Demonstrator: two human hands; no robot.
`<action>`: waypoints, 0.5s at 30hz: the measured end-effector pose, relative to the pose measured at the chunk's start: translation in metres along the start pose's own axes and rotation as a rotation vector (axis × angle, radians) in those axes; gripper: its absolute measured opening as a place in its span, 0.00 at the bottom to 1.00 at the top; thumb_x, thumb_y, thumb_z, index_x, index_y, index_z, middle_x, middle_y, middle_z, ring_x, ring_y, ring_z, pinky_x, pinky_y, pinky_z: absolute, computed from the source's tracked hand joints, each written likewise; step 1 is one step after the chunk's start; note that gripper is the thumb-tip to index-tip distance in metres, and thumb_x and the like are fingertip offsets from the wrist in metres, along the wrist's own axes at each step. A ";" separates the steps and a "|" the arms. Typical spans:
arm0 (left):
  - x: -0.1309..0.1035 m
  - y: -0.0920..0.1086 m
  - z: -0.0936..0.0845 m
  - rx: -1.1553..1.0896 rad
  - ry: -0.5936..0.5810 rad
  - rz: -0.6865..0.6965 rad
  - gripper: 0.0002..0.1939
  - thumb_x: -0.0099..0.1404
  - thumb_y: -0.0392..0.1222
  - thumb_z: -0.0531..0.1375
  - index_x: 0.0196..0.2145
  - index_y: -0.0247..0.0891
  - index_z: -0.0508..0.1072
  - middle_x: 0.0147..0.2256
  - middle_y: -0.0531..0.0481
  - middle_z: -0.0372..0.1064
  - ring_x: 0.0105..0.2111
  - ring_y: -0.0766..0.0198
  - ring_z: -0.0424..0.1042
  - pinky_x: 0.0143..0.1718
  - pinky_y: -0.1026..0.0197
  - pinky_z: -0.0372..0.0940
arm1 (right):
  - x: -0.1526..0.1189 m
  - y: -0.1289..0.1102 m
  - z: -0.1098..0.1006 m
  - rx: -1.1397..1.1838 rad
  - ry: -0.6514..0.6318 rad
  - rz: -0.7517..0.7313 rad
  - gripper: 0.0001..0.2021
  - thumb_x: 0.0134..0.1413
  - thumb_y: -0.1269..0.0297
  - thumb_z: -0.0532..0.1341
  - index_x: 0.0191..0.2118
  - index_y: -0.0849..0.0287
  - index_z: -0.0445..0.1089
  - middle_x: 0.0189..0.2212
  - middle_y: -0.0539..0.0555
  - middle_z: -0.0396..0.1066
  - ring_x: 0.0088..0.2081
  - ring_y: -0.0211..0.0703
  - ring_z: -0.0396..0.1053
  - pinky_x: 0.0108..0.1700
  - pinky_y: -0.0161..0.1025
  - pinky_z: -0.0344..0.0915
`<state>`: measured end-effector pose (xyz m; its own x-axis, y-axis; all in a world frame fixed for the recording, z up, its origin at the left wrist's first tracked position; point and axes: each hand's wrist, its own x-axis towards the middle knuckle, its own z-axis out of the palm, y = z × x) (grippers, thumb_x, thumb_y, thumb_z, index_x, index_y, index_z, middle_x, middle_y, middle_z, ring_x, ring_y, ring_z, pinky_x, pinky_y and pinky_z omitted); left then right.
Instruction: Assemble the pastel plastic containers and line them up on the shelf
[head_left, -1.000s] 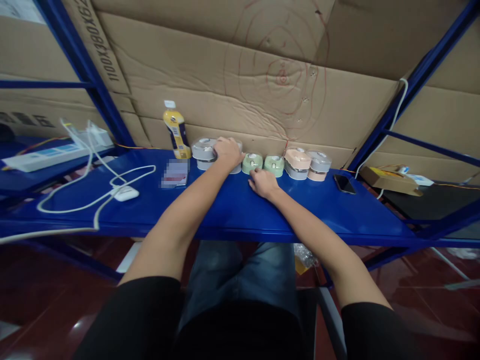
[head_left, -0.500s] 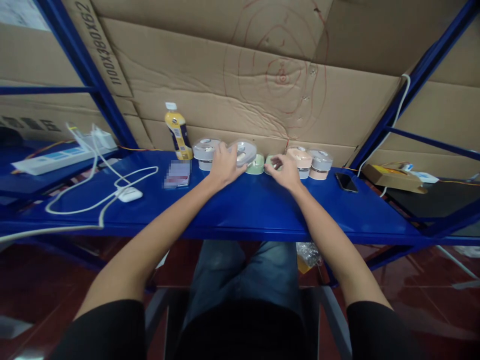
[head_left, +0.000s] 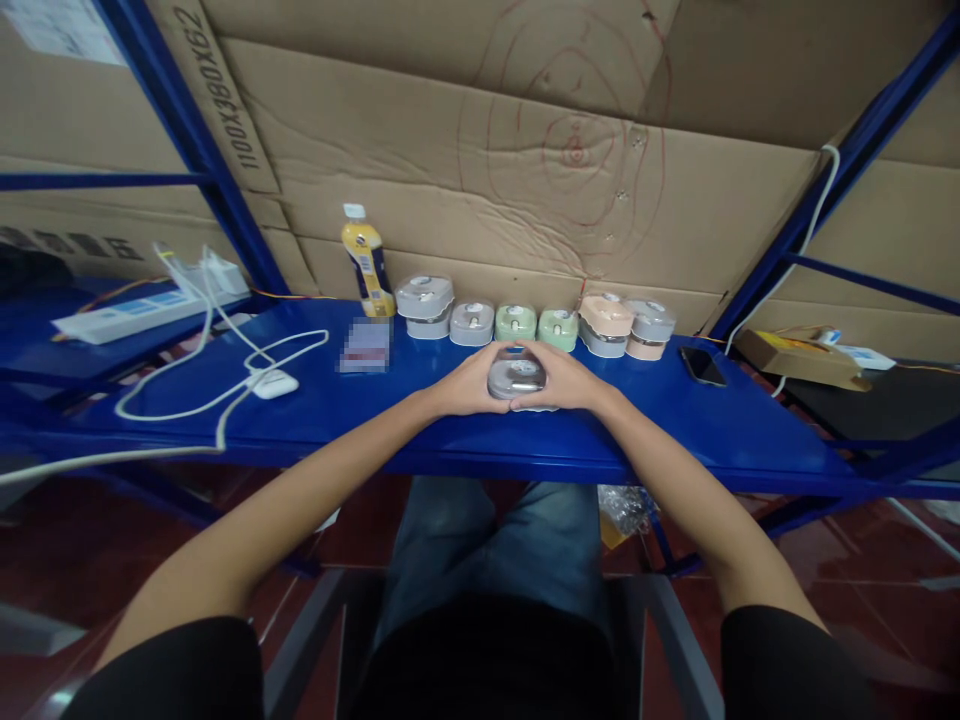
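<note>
My left hand and my right hand curve round a small grey container with a clear lid, gripping it from both sides. Their fingertips meet behind it and the thumbs meet in front. A pale edge shows beneath my right hand; what it belongs to is unclear. Behind the hands runs a row of similar containers: a grey stack, a single grey one, two green ones, left and right, a peach one on a grey one, and a grey one on a peach one.
The blue table backs onto cardboard. At left are a yellow bottle, a pixelated flat item, a white charger with cable and a power strip. A phone lies right, near an open carton.
Both hands have left the row and come together nearer the table's front edge. The grey container under my left hand has moved right and forward. My right hand has left a green container.
</note>
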<state>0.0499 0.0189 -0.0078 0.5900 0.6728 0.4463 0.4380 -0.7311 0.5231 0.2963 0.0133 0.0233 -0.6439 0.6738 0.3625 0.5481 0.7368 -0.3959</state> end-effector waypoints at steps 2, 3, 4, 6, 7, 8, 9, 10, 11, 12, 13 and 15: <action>-0.001 -0.003 0.000 -0.031 -0.006 -0.045 0.58 0.53 0.58 0.76 0.75 0.42 0.56 0.67 0.33 0.68 0.66 0.33 0.70 0.66 0.34 0.67 | -0.003 0.005 -0.001 0.037 0.040 0.023 0.51 0.47 0.38 0.77 0.72 0.53 0.65 0.66 0.65 0.72 0.65 0.66 0.72 0.67 0.62 0.69; -0.001 -0.004 0.000 -0.033 -0.008 -0.058 0.60 0.54 0.59 0.75 0.76 0.42 0.55 0.67 0.33 0.68 0.66 0.33 0.71 0.66 0.34 0.67 | -0.004 0.010 -0.003 0.053 0.062 0.040 0.49 0.48 0.37 0.76 0.72 0.53 0.66 0.66 0.65 0.73 0.64 0.65 0.73 0.66 0.62 0.69; -0.002 -0.005 -0.001 -0.028 -0.003 -0.063 0.60 0.54 0.59 0.75 0.76 0.41 0.54 0.67 0.33 0.68 0.65 0.33 0.71 0.66 0.34 0.67 | -0.006 0.015 -0.005 0.064 0.085 0.060 0.47 0.50 0.36 0.75 0.71 0.54 0.67 0.65 0.65 0.73 0.63 0.65 0.74 0.65 0.61 0.70; -0.005 -0.005 -0.003 0.004 0.003 -0.044 0.56 0.58 0.60 0.73 0.76 0.41 0.57 0.67 0.34 0.68 0.66 0.34 0.70 0.68 0.34 0.65 | -0.011 0.027 -0.011 0.073 0.137 0.114 0.43 0.54 0.36 0.71 0.68 0.56 0.69 0.64 0.65 0.74 0.60 0.64 0.75 0.63 0.61 0.72; -0.006 -0.004 -0.004 0.025 -0.002 -0.026 0.51 0.60 0.59 0.72 0.75 0.41 0.62 0.67 0.35 0.67 0.66 0.35 0.69 0.69 0.34 0.64 | -0.013 0.033 -0.016 0.074 0.165 0.145 0.41 0.57 0.36 0.69 0.67 0.57 0.70 0.62 0.66 0.75 0.58 0.63 0.76 0.62 0.61 0.73; -0.007 -0.004 -0.005 0.047 -0.013 -0.007 0.44 0.63 0.59 0.70 0.72 0.42 0.68 0.66 0.36 0.67 0.67 0.36 0.69 0.70 0.35 0.63 | -0.016 0.039 -0.021 0.074 0.195 0.179 0.39 0.59 0.36 0.67 0.67 0.58 0.71 0.61 0.66 0.76 0.56 0.63 0.77 0.61 0.61 0.73; -0.008 -0.003 -0.005 0.068 -0.027 0.010 0.37 0.65 0.58 0.68 0.68 0.43 0.74 0.66 0.37 0.67 0.67 0.37 0.68 0.71 0.35 0.61 | -0.019 0.044 -0.026 0.075 0.225 0.216 0.38 0.61 0.36 0.66 0.66 0.59 0.71 0.59 0.65 0.77 0.55 0.62 0.77 0.60 0.61 0.74; -0.008 -0.001 -0.006 0.084 -0.040 0.022 0.30 0.67 0.58 0.67 0.63 0.44 0.79 0.65 0.37 0.67 0.68 0.37 0.67 0.72 0.35 0.60 | -0.021 0.049 -0.030 0.079 0.255 0.253 0.37 0.62 0.36 0.64 0.65 0.60 0.71 0.57 0.65 0.78 0.53 0.62 0.77 0.59 0.61 0.74; -0.008 0.000 -0.006 0.094 -0.048 0.025 0.26 0.69 0.58 0.65 0.59 0.45 0.82 0.65 0.38 0.67 0.69 0.38 0.66 0.72 0.34 0.60 | -0.024 0.053 -0.034 0.087 0.281 0.288 0.37 0.62 0.36 0.64 0.65 0.60 0.71 0.55 0.65 0.79 0.53 0.62 0.77 0.59 0.62 0.74; -0.008 0.001 -0.006 0.097 -0.047 0.022 0.24 0.69 0.58 0.65 0.56 0.45 0.84 0.65 0.38 0.67 0.69 0.38 0.65 0.73 0.34 0.60 | -0.026 0.056 -0.038 0.099 0.300 0.319 0.36 0.63 0.36 0.63 0.65 0.59 0.71 0.54 0.64 0.79 0.53 0.62 0.77 0.59 0.62 0.74; -0.008 0.002 -0.006 0.099 -0.039 0.015 0.23 0.69 0.59 0.65 0.55 0.45 0.85 0.65 0.38 0.67 0.69 0.38 0.65 0.73 0.33 0.60 | -0.027 0.058 -0.040 0.114 0.312 0.344 0.36 0.63 0.36 0.63 0.65 0.59 0.71 0.54 0.64 0.79 0.53 0.62 0.77 0.59 0.62 0.74; -0.008 0.001 -0.010 0.109 -0.012 -0.003 0.24 0.70 0.61 0.64 0.54 0.44 0.85 0.65 0.38 0.66 0.68 0.38 0.66 0.72 0.33 0.60 | -0.030 0.060 -0.042 0.138 0.311 0.364 0.35 0.62 0.36 0.63 0.65 0.57 0.71 0.54 0.63 0.79 0.54 0.62 0.77 0.60 0.62 0.74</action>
<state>0.0392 0.0138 -0.0039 0.5966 0.6741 0.4356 0.5106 -0.7375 0.4420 0.3706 0.0398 0.0247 -0.2220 0.8863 0.4064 0.6188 0.4502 -0.6438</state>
